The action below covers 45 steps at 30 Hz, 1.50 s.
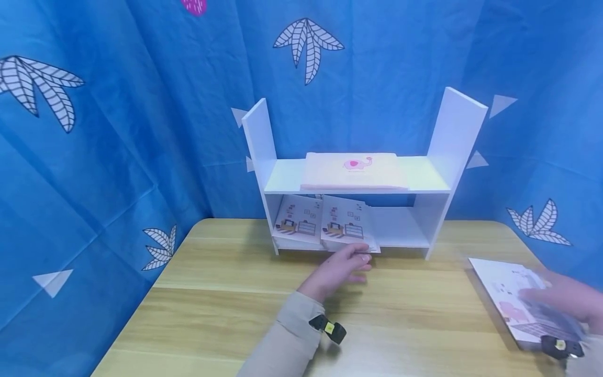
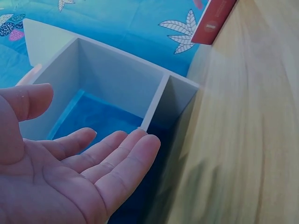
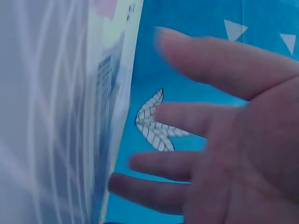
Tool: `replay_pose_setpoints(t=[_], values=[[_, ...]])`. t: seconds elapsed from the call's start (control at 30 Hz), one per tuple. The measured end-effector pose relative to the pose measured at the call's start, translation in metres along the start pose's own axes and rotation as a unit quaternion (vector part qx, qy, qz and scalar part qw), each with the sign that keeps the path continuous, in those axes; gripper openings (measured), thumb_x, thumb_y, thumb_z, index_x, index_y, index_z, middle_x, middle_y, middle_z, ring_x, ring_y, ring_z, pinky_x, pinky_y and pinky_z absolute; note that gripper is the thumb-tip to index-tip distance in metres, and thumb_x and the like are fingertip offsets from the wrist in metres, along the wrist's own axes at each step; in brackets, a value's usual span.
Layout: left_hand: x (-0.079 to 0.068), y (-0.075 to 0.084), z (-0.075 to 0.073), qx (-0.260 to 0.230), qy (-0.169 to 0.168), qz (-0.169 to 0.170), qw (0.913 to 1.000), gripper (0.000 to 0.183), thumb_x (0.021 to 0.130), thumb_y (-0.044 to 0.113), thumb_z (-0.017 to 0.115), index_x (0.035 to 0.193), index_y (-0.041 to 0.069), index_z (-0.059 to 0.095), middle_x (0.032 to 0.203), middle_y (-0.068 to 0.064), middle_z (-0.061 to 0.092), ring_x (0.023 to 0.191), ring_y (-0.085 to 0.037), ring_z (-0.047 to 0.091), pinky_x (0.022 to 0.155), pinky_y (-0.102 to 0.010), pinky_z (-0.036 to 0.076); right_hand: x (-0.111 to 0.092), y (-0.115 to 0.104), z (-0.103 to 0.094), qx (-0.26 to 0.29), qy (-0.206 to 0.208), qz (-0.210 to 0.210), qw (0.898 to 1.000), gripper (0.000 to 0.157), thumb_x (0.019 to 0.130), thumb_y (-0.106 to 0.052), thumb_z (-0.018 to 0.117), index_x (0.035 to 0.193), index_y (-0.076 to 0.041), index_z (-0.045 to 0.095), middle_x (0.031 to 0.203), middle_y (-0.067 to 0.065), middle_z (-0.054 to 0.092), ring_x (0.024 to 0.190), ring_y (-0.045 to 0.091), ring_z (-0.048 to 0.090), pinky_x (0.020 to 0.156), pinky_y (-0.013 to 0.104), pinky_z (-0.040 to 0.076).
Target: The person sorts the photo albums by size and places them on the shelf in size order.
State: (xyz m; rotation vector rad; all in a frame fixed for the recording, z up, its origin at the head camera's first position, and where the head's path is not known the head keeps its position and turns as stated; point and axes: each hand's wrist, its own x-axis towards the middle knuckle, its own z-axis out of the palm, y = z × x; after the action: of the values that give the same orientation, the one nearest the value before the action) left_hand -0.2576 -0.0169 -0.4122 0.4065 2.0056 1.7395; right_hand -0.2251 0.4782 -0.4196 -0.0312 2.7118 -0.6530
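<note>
My left hand (image 1: 339, 269) is at the front edge of the lower shelf, fingertips right at the right-hand pile of booklets (image 1: 346, 217). Its fingers are extended and loose in the left wrist view, with nothing in the palm. Beside that pile lies a matching pile of booklets (image 1: 297, 220) with the same room drawing. Far right, my right hand (image 1: 562, 296) is over a booklet (image 1: 501, 293) with a pink picture, blurred by motion. The right wrist view shows its fingers spread apart beside the booklet's edge.
The white two-tier shelf (image 1: 459, 136) stands at the back of the wooden table (image 1: 212, 303). A pale cover with a pink elephant (image 1: 355, 173) lies on its upper tier. Behind hangs a blue curtain (image 1: 386, 78). A red book spine (image 2: 210, 23) shows in the left wrist view.
</note>
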Motion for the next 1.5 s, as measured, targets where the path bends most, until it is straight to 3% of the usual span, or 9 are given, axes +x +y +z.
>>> replay_pose_setpoints(t=[0.1, 0.13, 0.23, 0.47, 0.7, 0.93, 1.13, 1.33, 1.5], values=[[0.0, -0.001, 0.002, 0.004, -0.003, -0.003, 1.0, 0.059, 0.099, 0.051, 0.057, 0.151, 0.026, 0.045, 0.136, -0.009, 0.063, 0.106, -0.031, 0.069, 0.112, -0.061, 0.034, 0.002, -0.009, 0.005, -0.052, -0.004, -0.046, 0.998, 0.083, 0.098, -0.039, 0.064, 0.136, 0.027, 0.033, 0.129, 0.052, 0.041, 0.112, 0.067, 0.046, 0.088, 0.068, 0.044], [0.001, -0.001, 0.003, 0.007, -0.004, -0.004, 1.0, 0.059, 0.099, 0.051, 0.058, 0.151, 0.027, 0.045, 0.136, -0.008, 0.063, 0.105, -0.031, 0.07, 0.112, -0.062, 0.034, 0.002, -0.013, 0.006, -0.065, -0.002, -0.054, 0.996, 0.082, 0.097, -0.039, 0.066, 0.136, 0.026, 0.035, 0.13, 0.053, 0.038, 0.114, 0.07, 0.042, 0.087, 0.071, 0.043], [0.001, -0.003, 0.004, 0.009, -0.009, -0.011, 0.9999, 0.059, 0.099, 0.051, 0.057, 0.152, 0.026, 0.044, 0.136, -0.009, 0.063, 0.105, -0.03, 0.07, 0.111, -0.062, 0.034, 0.001, -0.029, 0.008, -0.061, -0.012, -0.058, 0.996, 0.082, 0.096, -0.039, 0.067, 0.14, 0.022, 0.035, 0.132, 0.052, 0.039, 0.116, 0.07, 0.041, 0.089, 0.072, 0.042], [0.001, -0.01, 0.008, 0.03, -0.036, -0.048, 0.9977, 0.059, 0.099, 0.049, 0.06, 0.15, 0.023, 0.048, 0.125, -0.005, 0.068, 0.099, -0.026, 0.071, 0.107, -0.056, 0.042, 0.006, -0.085, 0.022, -0.071, -0.007, -0.128, 0.989, 0.076, 0.093, -0.035, 0.072, 0.143, 0.015, 0.043, 0.13, 0.045, 0.05, 0.116, 0.063, 0.049, 0.092, 0.071, 0.041], [-0.001, -0.014, 0.01, 0.046, -0.055, -0.058, 0.9957, 0.063, 0.098, 0.05, 0.06, 0.15, 0.018, 0.048, 0.124, -0.006, 0.069, 0.098, -0.024, 0.071, 0.107, -0.055, 0.041, 0.01, -0.134, 0.041, -0.069, -0.028, -0.099, 0.992, 0.083, 0.088, -0.045, 0.074, 0.147, 0.006, 0.045, 0.132, 0.045, 0.048, 0.121, 0.065, 0.044, 0.096, 0.075, 0.036], [0.001, -0.016, 0.011, 0.055, -0.068, -0.054, 0.9947, 0.061, 0.101, 0.043, 0.059, 0.149, 0.008, 0.048, 0.123, -0.009, 0.068, 0.104, -0.023, 0.069, 0.095, -0.041, 0.053, 0.007, -0.156, 0.055, -0.059, -0.026, -0.086, 0.994, 0.082, 0.088, -0.048, 0.074, 0.149, -0.001, 0.047, 0.136, 0.045, 0.044, 0.124, 0.063, 0.042, 0.098, 0.074, 0.036], [0.005, -0.018, 0.014, 0.073, -0.073, -0.063, 0.9926, 0.057, 0.101, 0.037, 0.059, 0.148, 0.005, 0.05, 0.114, -0.008, 0.07, 0.098, -0.021, 0.069, 0.083, -0.036, 0.059, 0.005, -0.173, 0.068, -0.057, -0.019, -0.085, 0.995, 0.08, 0.089, -0.049, 0.072, 0.15, -0.004, 0.047, 0.142, 0.044, 0.039, 0.131, 0.064, 0.035, 0.102, 0.075, 0.031], [0.006, -0.022, 0.015, 0.079, -0.061, -0.07, 0.9925, 0.049, 0.101, 0.034, 0.06, 0.14, 0.005, 0.057, 0.105, -0.007, 0.07, 0.091, -0.022, 0.07, 0.073, -0.038, 0.061, 0.002, -0.197, 0.083, -0.053, -0.006, -0.097, 0.994, 0.076, 0.092, -0.047, 0.068, 0.152, -0.005, 0.045, 0.146, 0.043, 0.037, 0.133, 0.062, 0.033, 0.104, 0.074, 0.03], [0.006, -0.024, 0.012, 0.079, -0.028, -0.085, 0.9928, 0.046, 0.1, 0.034, 0.062, 0.131, 0.001, 0.06, 0.095, -0.009, 0.069, 0.083, -0.025, 0.07, 0.07, -0.04, 0.061, 0.003, -0.204, 0.088, -0.023, -0.025, -0.126, 0.991, 0.074, 0.093, -0.049, 0.068, 0.148, -0.003, 0.05, 0.144, 0.034, 0.047, 0.133, 0.055, 0.042, 0.106, 0.07, 0.034]])
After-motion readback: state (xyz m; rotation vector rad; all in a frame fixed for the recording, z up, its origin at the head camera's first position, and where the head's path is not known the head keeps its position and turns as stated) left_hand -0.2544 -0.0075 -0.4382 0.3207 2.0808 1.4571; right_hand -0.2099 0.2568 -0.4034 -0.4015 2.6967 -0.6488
